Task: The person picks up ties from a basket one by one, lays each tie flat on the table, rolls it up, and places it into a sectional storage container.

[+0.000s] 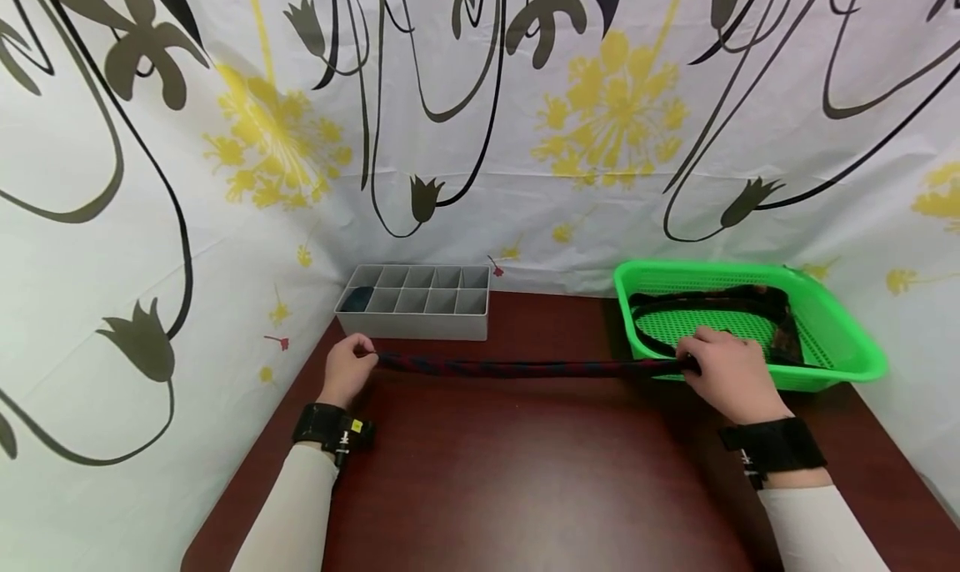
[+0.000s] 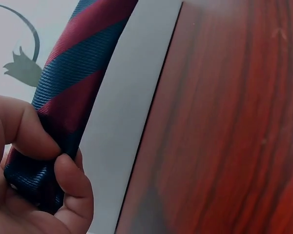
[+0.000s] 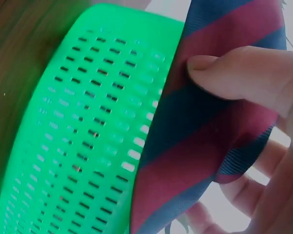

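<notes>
A striped tie (image 1: pixel 525 367) is held taut above the desk (image 1: pixel 525 472), one end pinched by the left hand (image 1: pixel 347 370), the other gripped by the right hand (image 1: pixel 731 372) beside the basket (image 1: pixel 840 338). A slackened pinch could let it drop or twist.

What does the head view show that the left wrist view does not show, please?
Only the head view shows the right hand gripping the tie's other end, the green basket with dark ties inside, and the divided top of the grey organizer. Only the left wrist view shows the tie's ribbed weave and the fingertips pinching it. Both show the left hand, the striped red-and-blue tie, the wooden table and the flowered backdrop.
</notes>
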The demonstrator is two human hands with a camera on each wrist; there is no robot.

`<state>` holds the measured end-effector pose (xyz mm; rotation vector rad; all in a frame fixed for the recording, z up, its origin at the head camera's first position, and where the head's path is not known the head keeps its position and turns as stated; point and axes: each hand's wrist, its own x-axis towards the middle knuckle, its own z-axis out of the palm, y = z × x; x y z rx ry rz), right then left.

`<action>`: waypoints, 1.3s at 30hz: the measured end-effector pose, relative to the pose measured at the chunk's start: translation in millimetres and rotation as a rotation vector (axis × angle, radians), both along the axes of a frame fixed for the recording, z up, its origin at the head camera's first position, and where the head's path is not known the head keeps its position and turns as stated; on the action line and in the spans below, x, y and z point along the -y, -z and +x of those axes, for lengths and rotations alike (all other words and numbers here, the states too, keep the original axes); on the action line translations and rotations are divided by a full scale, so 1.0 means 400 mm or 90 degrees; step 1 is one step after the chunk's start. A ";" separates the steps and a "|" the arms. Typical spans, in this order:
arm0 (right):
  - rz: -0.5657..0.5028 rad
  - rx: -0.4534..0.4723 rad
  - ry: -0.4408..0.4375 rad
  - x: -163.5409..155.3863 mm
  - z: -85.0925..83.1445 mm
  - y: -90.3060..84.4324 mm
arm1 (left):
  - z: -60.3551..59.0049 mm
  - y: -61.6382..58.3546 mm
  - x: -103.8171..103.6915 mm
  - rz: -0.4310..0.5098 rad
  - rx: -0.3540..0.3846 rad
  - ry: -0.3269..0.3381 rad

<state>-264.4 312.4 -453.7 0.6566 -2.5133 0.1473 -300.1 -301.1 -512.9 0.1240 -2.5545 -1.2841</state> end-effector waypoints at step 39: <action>-0.119 0.429 0.117 -0.175 0.104 0.090 | 0.080 -0.009 0.107 0.157 0.184 0.057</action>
